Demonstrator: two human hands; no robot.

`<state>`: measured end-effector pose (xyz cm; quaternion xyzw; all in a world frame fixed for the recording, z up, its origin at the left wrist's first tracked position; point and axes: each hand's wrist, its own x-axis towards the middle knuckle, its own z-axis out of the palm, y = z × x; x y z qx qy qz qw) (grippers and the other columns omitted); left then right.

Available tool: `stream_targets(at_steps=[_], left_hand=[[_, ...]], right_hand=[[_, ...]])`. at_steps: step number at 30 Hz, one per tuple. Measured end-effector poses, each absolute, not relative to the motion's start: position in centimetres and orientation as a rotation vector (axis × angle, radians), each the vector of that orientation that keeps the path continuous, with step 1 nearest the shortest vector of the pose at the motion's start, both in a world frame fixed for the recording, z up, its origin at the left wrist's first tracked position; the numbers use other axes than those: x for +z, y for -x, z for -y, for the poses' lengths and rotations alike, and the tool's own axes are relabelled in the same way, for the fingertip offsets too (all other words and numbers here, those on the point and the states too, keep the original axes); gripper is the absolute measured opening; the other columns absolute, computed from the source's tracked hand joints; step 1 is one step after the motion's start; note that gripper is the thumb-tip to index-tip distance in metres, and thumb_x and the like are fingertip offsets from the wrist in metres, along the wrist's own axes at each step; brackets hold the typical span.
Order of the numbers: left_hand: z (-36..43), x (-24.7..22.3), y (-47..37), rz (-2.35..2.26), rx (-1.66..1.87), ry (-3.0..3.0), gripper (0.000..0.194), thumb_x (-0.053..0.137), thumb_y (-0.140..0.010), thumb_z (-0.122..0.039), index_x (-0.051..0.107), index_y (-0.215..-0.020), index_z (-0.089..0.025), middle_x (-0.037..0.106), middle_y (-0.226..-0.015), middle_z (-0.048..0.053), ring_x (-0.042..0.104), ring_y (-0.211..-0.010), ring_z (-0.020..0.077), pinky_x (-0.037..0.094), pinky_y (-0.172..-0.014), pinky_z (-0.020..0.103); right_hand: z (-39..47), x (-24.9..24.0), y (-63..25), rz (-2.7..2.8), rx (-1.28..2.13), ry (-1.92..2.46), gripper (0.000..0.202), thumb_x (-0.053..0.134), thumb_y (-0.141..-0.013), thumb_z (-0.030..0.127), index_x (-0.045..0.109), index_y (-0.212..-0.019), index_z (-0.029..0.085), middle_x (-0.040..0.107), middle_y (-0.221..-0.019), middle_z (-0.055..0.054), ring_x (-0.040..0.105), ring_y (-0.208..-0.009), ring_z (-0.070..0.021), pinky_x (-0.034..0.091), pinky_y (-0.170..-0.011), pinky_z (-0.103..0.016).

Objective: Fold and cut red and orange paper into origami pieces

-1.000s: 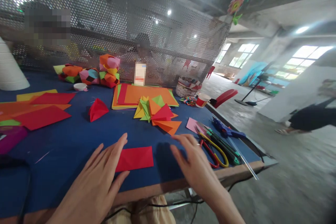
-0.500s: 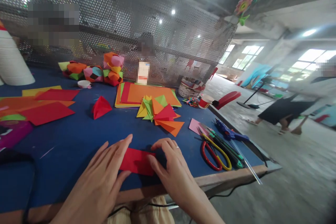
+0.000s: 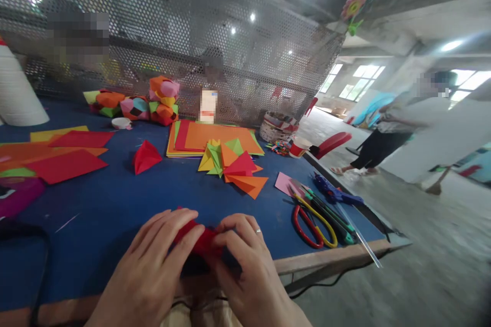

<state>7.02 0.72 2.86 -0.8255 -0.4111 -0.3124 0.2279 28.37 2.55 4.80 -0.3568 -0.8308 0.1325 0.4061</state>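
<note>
Between my hands, close to the table's front edge, is a folded piece of red paper (image 3: 204,243). My left hand (image 3: 157,260) has its fingers closed on the paper's left side and partly hides it. The thumb and fingers of my right hand (image 3: 245,253), which wears a ring, pinch the right side. Beyond them a red folded paper piece (image 3: 146,157) stands on the blue table (image 3: 153,191). Several folded pieces in yellow, green, orange and red (image 3: 233,163) lie in front of a stack of coloured paper (image 3: 213,135).
To the right lie scissors (image 3: 314,227), a green-and-black cutter (image 3: 330,214), a blue glue gun (image 3: 335,191) and pink paper (image 3: 286,184). Paper balls (image 3: 164,102), a basket (image 3: 278,126) and a paper cup (image 3: 300,147) stand farther back. Loose paper sheets (image 3: 69,163) cover the left. A person (image 3: 387,127) walks beyond.
The red paper, flat on the table before, is now lifted and bent between my hands. Both hands have closed in on it. The person in the background has moved left.
</note>
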Motion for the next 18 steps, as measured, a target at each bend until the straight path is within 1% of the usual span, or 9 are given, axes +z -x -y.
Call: stream_targets(at_steps=[3, 5, 8, 11, 13, 14, 16, 18], left_hand=[[-0.3, 2.8, -6.8, 1.136, -0.925, 2.259, 0.032, 0.049, -0.101, -0.004, 0.066, -0.126, -0.014, 0.064, -0.132, 0.014, 0.06, -0.125, 0.0249, 0.044, -0.11, 0.042], [-0.1, 2.8, -6.7, 1.112, -0.95, 2.259, 0.031, 0.05, -0.1, -0.002, 0.066, -0.125, -0.014, 0.063, -0.13, 0.014, 0.059, -0.122, 0.0238, 0.043, -0.11, 0.041], [0.3, 2.6, -6.7, 1.073, -0.981, 2.284, 0.032, 0.049, -0.1, -0.001, 0.066, -0.124, -0.014, 0.063, -0.128, 0.014, 0.059, -0.122, 0.0231, 0.041, -0.111, 0.042], [0.7, 2.5, -6.7, 1.051, -1.056, 2.305, 0.033, 0.048, -0.097, 0.005, 0.067, -0.116, -0.014, 0.067, -0.124, 0.012, 0.059, -0.122, 0.022, 0.041, -0.112, 0.04], [0.9, 2.3, -6.5, 1.06, -1.105, 2.312, 0.031, 0.048, -0.096, 0.006, 0.066, -0.107, -0.016, 0.07, -0.12, 0.01, 0.061, -0.12, 0.021, 0.042, -0.111, 0.039], [1.0, 2.1, -6.3, 1.075, -1.117, 2.313, 0.03, 0.048, -0.096, 0.006, 0.066, -0.104, -0.017, 0.072, -0.119, 0.009, 0.062, -0.118, 0.0208, 0.043, -0.111, 0.039], [1.0, 1.7, -5.6, 1.131, -1.121, 2.3, 0.031, 0.047, -0.097, 0.005, 0.066, -0.102, -0.019, 0.074, -0.116, 0.007, 0.065, -0.115, 0.0207, 0.044, -0.11, 0.04], [0.9, 1.2, -4.9, 1.178, -1.095, 2.286, 0.034, 0.046, -0.097, 0.003, 0.069, -0.102, -0.022, 0.077, -0.114, 0.005, 0.069, -0.112, 0.0207, 0.047, -0.109, 0.041]], right_hand=[[-2.3, 4.8, -28.4, 2.116, 0.292, 0.887, 0.014, 0.075, -0.092, 0.012, 0.07, -0.101, 0.021, 0.069, -0.11, -0.006, 0.06, -0.107, -0.0225, 0.052, -0.094, -0.036], [-2.3, 4.9, -28.4, 2.134, 0.299, 0.893, 0.017, 0.079, -0.091, 0.018, 0.072, -0.106, 0.021, 0.071, -0.11, -0.006, 0.061, -0.109, -0.0239, 0.052, -0.097, -0.038], [-2.2, 5.0, -28.6, 2.134, 0.323, 0.922, 0.018, 0.078, -0.093, 0.024, 0.073, -0.11, 0.022, 0.071, -0.11, -0.006, 0.062, -0.111, -0.0244, 0.053, -0.098, -0.038], [-2.1, 5.5, -28.8, 2.152, 0.366, 0.961, 0.014, 0.065, -0.101, 0.02, 0.073, -0.112, 0.021, 0.07, -0.111, -0.007, 0.062, -0.11, -0.0234, 0.054, -0.097, -0.039], [-2.1, 5.8, -29.0, 2.161, 0.383, 0.981, 0.023, 0.052, -0.105, 0.016, 0.072, -0.116, 0.021, 0.07, -0.111, -0.008, 0.062, -0.109, -0.0226, 0.055, -0.096, -0.039], [-2.1, 5.8, -29.1, 2.156, 0.38, 0.993, 0.027, 0.048, -0.105, 0.013, 0.072, -0.117, 0.021, 0.07, -0.111, -0.008, 0.062, -0.108, -0.0224, 0.055, -0.096, -0.039], [-2.4, 5.7, -29.4, 2.141, 0.359, 1.012, 0.034, 0.046, -0.101, 0.006, 0.071, -0.12, 0.02, 0.071, -0.111, -0.008, 0.062, -0.106, -0.0221, 0.056, -0.094, -0.039], [-2.6, 5.1, -29.7, 2.141, 0.33, 1.0, 0.042, 0.047, -0.093, -0.001, 0.071, -0.12, 0.02, 0.072, -0.11, -0.008, 0.062, -0.107, -0.0218, 0.057, -0.094, -0.037]])
